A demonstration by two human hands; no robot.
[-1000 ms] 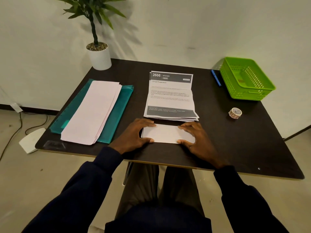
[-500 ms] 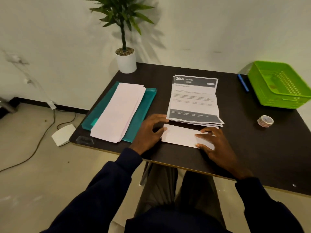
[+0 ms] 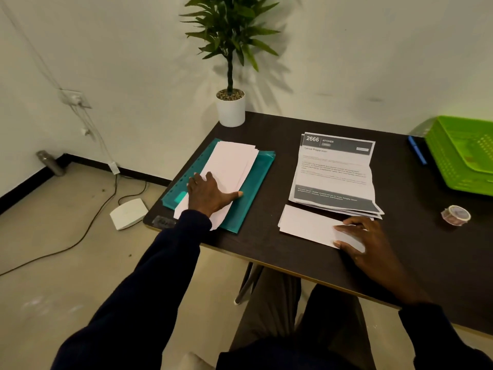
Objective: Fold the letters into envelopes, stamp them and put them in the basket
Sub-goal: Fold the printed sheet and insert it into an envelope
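Head view, only one here:
- left hand (image 3: 210,193) flat, fingers spread, palm down on envelope stack (image 3: 232,166), not gripping anything
- stack lies on teal folder (image 3: 256,188) under that hand
- right hand (image 3: 365,241) pretty flat too, fingers straight, pressing right end of folded letter (image 3: 306,225) onto worktop (image 3: 266,244), no pinch
- pile of unfolded letters (image 3: 336,172) just beyond right hand, overlapping folded letter's far edge
- green basket (image 3: 458,158) well off to right of right hand
- sticker roll (image 3: 455,214) nearer, same side
- blue pen (image 3: 416,150) beside basket
- potted plant (image 3: 230,110) beyond left hand
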